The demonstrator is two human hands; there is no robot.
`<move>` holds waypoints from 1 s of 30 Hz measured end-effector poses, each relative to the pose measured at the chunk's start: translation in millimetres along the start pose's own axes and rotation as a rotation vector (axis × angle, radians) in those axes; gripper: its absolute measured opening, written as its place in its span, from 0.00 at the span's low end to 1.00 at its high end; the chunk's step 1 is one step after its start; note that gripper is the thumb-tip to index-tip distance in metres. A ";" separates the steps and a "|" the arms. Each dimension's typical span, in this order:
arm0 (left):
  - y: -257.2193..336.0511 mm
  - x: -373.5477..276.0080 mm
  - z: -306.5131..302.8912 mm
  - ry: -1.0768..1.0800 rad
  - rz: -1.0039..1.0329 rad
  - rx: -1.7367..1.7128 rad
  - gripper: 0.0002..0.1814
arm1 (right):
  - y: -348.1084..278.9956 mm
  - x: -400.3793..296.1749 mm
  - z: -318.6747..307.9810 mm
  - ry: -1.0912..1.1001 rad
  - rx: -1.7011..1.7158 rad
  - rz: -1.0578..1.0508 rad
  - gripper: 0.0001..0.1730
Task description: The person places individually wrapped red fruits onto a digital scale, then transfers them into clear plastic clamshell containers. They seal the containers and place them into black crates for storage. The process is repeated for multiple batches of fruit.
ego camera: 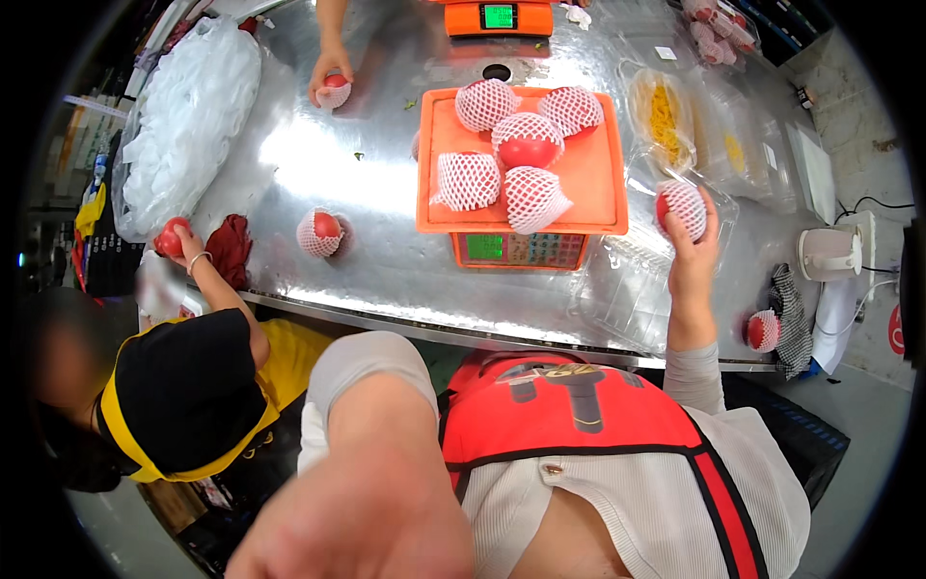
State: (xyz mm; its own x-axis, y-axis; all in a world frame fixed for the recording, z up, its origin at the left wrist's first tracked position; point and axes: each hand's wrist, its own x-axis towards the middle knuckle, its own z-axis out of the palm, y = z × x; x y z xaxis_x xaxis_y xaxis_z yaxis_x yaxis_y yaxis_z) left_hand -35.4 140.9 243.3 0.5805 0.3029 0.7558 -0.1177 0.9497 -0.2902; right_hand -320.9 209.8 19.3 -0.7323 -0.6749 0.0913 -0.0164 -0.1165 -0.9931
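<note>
My right hand [692,242] grips a red tomato [684,208] in a white foam net, over clear plastic packaging at the table's right side. Close beneath the camera, my left hand [362,517] is raised and blurred, its fingers largely cut off by the picture's lower edge. Between my arms and beyond the table edge stands an orange digital scale [517,250] with a lit green display. On it rests an orange tray [452,223] bearing several netted tomatoes [530,141], some with red skin showing.
A co-worker's hand [189,242] at left holds a bare tomato [172,237]; another person's hand [331,69] touches a netted one across the table. Single netted tomatoes sit at left [320,233] and far right [763,331]. Plastic bags [192,123], a second scale [499,18] and yellow rubber bands [662,123] surround them.
</note>
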 end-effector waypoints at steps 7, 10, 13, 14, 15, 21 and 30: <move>28.1 22.0 -4.1 -0.088 -0.080 -0.085 0.11 | 10.1 -55.5 22.2 -0.349 -0.109 0.081 0.46; 33.9 12.9 -5.3 -0.103 -0.122 -0.123 0.11 | 11.3 -91.7 34.6 -0.623 -0.137 0.170 0.49; 32.7 10.7 1.7 -0.051 -0.137 -0.234 0.11 | 22.5 -111.4 45.9 -0.803 -0.200 0.126 0.46; 31.0 10.4 4.2 -0.040 -0.126 -0.237 0.11 | 22.1 -112.3 48.3 -0.842 -0.239 0.060 0.46; 28.0 7.9 7.5 -0.024 -0.119 -0.248 0.11 | 22.4 -111.1 48.4 -0.871 -0.280 -0.008 0.46; 38.2 7.1 -9.2 -0.151 -0.239 -0.244 0.11 | 18.3 -19.7 52.8 -0.189 -0.656 -0.477 0.43; 28.9 5.0 -0.7 -0.029 -0.275 -0.466 0.13 | 32.4 27.0 74.7 -0.284 -0.842 -0.529 0.41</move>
State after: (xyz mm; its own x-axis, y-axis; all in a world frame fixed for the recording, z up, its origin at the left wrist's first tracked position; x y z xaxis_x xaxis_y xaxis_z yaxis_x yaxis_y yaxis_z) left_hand -35.4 169.8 238.3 0.5161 0.0568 0.8546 0.4088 0.8605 -0.3040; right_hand -290.3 133.4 -4.9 -0.3074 -0.8454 0.4367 -0.8403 0.0257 -0.5416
